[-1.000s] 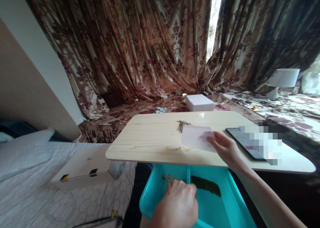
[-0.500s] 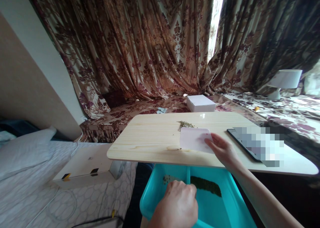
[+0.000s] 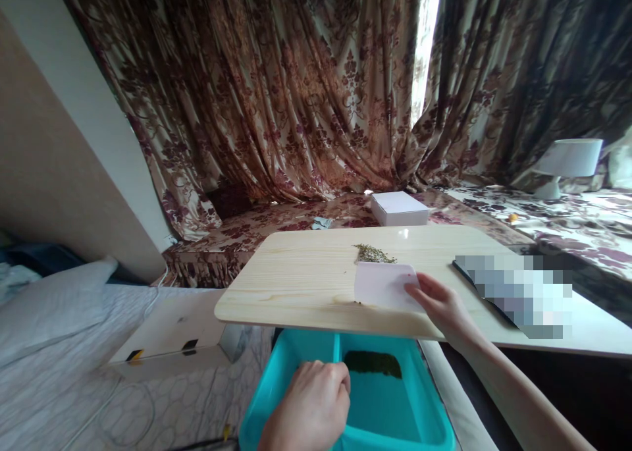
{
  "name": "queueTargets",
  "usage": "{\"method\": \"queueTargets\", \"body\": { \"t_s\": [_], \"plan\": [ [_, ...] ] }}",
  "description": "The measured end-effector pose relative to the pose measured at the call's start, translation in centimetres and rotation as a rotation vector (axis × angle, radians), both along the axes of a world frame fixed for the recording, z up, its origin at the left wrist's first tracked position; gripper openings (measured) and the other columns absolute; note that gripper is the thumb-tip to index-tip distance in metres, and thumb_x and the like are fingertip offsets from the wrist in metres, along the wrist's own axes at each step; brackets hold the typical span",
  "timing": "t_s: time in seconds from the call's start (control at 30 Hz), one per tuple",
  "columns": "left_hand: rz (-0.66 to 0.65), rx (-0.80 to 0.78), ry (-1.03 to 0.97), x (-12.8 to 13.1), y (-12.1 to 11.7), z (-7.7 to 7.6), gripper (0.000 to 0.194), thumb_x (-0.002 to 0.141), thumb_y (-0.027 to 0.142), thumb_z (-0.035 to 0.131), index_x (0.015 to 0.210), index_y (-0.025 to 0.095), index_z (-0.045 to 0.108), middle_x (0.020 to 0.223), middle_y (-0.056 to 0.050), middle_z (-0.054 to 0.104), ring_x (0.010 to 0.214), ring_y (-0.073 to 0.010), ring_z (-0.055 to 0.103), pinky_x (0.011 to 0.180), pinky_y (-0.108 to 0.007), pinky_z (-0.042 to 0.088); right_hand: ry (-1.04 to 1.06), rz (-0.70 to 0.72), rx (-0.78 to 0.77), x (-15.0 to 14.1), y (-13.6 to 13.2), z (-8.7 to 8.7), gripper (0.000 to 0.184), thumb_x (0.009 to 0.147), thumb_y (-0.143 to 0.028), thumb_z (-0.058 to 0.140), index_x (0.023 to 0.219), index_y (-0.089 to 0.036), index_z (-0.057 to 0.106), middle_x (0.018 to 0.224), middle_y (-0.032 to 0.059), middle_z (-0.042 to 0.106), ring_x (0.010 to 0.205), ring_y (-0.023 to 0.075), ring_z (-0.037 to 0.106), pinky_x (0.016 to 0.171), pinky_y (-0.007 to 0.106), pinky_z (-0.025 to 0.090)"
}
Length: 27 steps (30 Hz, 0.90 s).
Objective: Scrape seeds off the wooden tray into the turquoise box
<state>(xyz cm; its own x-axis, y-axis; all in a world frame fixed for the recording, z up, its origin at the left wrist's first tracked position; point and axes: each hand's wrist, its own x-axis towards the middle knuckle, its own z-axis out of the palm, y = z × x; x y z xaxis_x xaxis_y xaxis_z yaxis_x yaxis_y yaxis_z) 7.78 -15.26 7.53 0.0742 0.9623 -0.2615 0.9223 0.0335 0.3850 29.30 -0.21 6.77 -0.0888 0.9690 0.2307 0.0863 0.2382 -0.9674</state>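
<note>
My right hand (image 3: 442,301) pinches the right edge of a thin, pale, rounded-corner plastic sheet (image 3: 382,285) just over the wooden tabletop. Along the sheet's far edge lies a loose heap of small greenish-brown grains or dried bits (image 3: 374,253). Below the table's front edge is a turquoise divided box (image 3: 382,408). My left hand (image 3: 311,405) is closed at its middle divider, and the hidden fingers appear to grip it. Dark green matter (image 3: 372,364) lies at the far end of the right compartment; my left hand hides much of the left one.
A tablet (image 3: 486,293), partly blurred out, lies on the right of the wooden table (image 3: 286,273). Behind stands a white box (image 3: 399,207) on a patterned ledge. To the left, a large flat box (image 3: 172,326) rests on the bed; a lamp (image 3: 567,161) is far right.
The turquoise box has shifted left together with my left hand. My right hand has brought the sheet slightly nearer, and more of the heap shows behind it.
</note>
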Motion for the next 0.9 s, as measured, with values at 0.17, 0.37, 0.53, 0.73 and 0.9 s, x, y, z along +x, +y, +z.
{"method": "queueTargets", "body": {
  "t_s": [0.17, 0.37, 0.53, 0.73, 0.9],
  "plan": [
    [0.011, 0.004, -0.008, -0.3, 0.0, 0.2, 0.031, 0.084, 0.019, 0.033, 0.087, 0.024, 0.063, 0.095, -0.003, 0.067, 0.095, -0.0223, 0.058, 0.084, -0.033, 0.040, 0.021, 0.003, -0.006, -0.1, 0.1, 0.0, 0.043, 0.061, -0.057, 0.072, 0.085, -0.021, 0.073, 0.091, 0.0090, 0.076, 0.085, 0.0275, 0.070, 0.081, 0.039, 0.055],
    [0.009, 0.013, -0.012, -0.6, 0.1, 0.2, 0.030, 0.084, 0.020, 0.034, 0.085, 0.024, 0.063, 0.093, -0.002, 0.067, 0.094, -0.0216, 0.057, 0.082, -0.031, 0.039, 0.023, 0.040, -0.055, -0.2, -0.1, -0.5, 0.046, 0.060, -0.057, 0.073, 0.086, -0.020, 0.073, 0.090, 0.0097, 0.076, 0.088, 0.0292, 0.069, 0.079, 0.039, 0.055],
    [0.003, 0.019, -0.024, -0.7, 0.1, 0.1, 0.029, 0.083, 0.020, 0.034, 0.085, 0.024, 0.063, 0.093, -0.002, 0.067, 0.094, -0.0217, 0.057, 0.082, -0.032, 0.039, -0.019, 0.084, -0.125, 0.7, -1.6, 0.0, 0.046, 0.061, -0.055, 0.075, 0.089, -0.019, 0.074, 0.092, 0.0103, 0.076, 0.089, 0.0292, 0.069, 0.076, 0.036, 0.056],
    [-0.003, 0.020, -0.008, -0.4, 0.1, -0.1, 0.029, 0.084, 0.020, 0.035, 0.085, 0.025, 0.063, 0.093, -0.002, 0.067, 0.094, -0.0221, 0.058, 0.082, -0.033, 0.040, -0.013, 0.042, -0.133, 2.0, -2.3, 0.7, 0.043, 0.059, -0.054, 0.076, 0.085, -0.019, 0.075, 0.089, 0.0099, 0.076, 0.085, 0.0282, 0.070, 0.071, 0.035, 0.056],
    [-0.056, 0.041, 0.020, 0.8, 0.5, -0.2, 0.031, 0.085, 0.020, 0.033, 0.086, 0.024, 0.064, 0.093, -0.004, 0.068, 0.093, -0.0235, 0.059, 0.083, -0.035, 0.041, 0.055, -0.196, -0.049, 4.6, -1.3, 1.5, 0.033, 0.056, -0.044, 0.078, 0.081, -0.023, 0.073, 0.085, 0.0057, 0.076, 0.081, 0.0258, 0.069, 0.068, 0.033, 0.056]
  ]
}}
